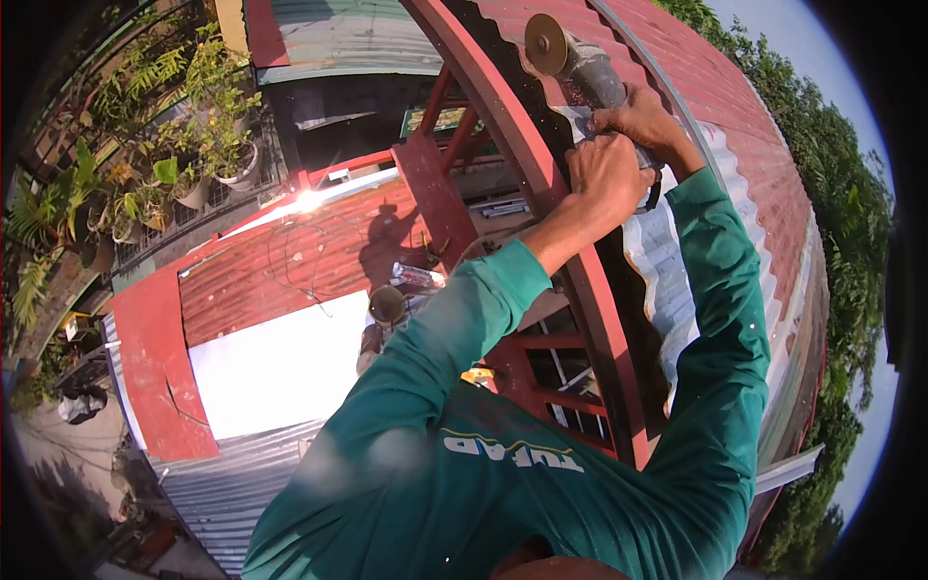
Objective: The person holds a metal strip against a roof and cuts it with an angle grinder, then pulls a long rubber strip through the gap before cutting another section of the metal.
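Note:
An angle grinder (596, 81) with a round, brownish disc (546, 44) is held out in front of me, over the edge of a corrugated roof. My right hand (646, 124) is wrapped round its grey body. Just below, my left hand (607, 179) is closed on the rear part of the same tool, its fingers partly hidden. The disc sits close to the red corrugated sheet (667, 56); whether it touches cannot be made out. Under my right forearm lies a bare, silvery corrugated sheet (657, 266) with a wavy edge.
A red steel beam (541, 169) runs beneath my left forearm, with a dark gap beside it. Lower down on the left are a red metal roof (280, 275), a white panel (280, 382), a can (387, 305) and loose wires. Potted plants (193, 188) line the far left.

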`<state>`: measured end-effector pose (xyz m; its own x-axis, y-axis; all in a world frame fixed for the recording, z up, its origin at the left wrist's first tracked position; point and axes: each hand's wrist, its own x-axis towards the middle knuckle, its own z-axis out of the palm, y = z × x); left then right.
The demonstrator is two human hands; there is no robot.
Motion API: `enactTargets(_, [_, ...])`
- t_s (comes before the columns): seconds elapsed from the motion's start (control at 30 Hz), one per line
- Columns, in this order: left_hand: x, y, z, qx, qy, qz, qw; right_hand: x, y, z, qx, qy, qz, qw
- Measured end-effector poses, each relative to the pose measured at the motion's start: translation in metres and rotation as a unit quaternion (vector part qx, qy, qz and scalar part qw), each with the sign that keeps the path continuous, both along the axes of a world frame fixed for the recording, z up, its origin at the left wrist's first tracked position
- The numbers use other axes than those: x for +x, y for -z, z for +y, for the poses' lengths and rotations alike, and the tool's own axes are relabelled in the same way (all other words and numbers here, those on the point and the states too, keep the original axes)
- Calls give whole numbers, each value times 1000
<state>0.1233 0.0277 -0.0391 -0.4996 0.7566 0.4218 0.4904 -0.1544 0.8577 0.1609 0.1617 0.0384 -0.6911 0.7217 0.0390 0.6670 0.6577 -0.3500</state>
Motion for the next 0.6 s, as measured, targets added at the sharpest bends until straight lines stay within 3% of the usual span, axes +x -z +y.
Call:
enactTargets(0.1, [0, -1, -3, -5, 3, -1, 1000, 1, 3, 2, -31, -34, 9, 999])
enactTargets(0.2, [1, 0, -4, -18, 0, 9, 1000, 1, 7, 5, -1, -28, 30, 999])
enactTargets(0.33, [10, 1, -12, -33, -1, -7, 999, 10, -2, -16, -54, 4, 91, 994])
enactTargets(0.4, [15, 7, -17, 41, -71, 46, 996, 16, -8, -19, -60, 22, 106, 992])
enactTargets(0.47, [15, 10, -36, 74, -69, 87, 991, 21, -17, -31, -102, 6, 136, 985])
enactTargets(0.6, [2, 30, -49, 132, -43, 125, 982, 31, -26, -34, -62, -9, 150, 987])
